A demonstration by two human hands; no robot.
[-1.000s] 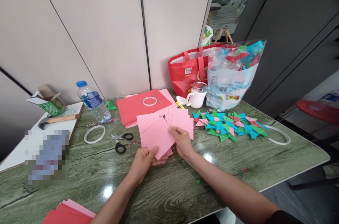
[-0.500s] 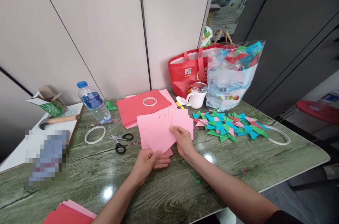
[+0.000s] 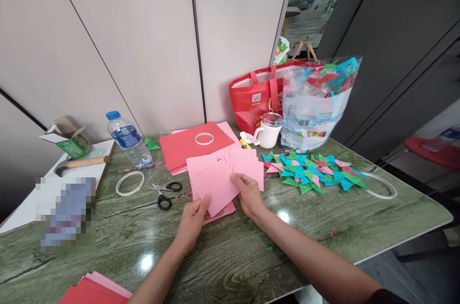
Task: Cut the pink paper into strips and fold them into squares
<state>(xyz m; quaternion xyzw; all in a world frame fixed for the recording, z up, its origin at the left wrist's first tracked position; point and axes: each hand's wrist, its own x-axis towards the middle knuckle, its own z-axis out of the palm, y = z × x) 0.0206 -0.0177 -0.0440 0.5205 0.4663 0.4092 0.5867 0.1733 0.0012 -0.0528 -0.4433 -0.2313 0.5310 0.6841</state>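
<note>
A square sheet of pink paper (image 3: 218,186) is held up over the table between my hands. My right hand (image 3: 247,191) pinches it at its right edge, thumb on top. At the lower left corner, my left hand (image 3: 194,220) grips it between thumb and curled fingers. Behind and beneath lie more pink sheets (image 3: 247,162), fanned out and overlapping, one with small dark marks. Farther back a stack of red paper (image 3: 183,148) carries a roll of white tape (image 3: 204,138). Black-handled scissors (image 3: 166,193) rest left of my hands, blades partly apart.
At left are another tape roll (image 3: 130,183), a water bottle (image 3: 128,141), a hammer (image 3: 81,164) and a green box (image 3: 70,143). Folded paper pieces (image 3: 312,172) spread at right, before a white mug (image 3: 269,131), a red bag (image 3: 247,102) and a plastic bag (image 3: 312,112).
My left hand's fingers, stretched out under the sheet before, have curled in, and its thumb has shifted up and left along the paper. My right hand has kept its grip.
</note>
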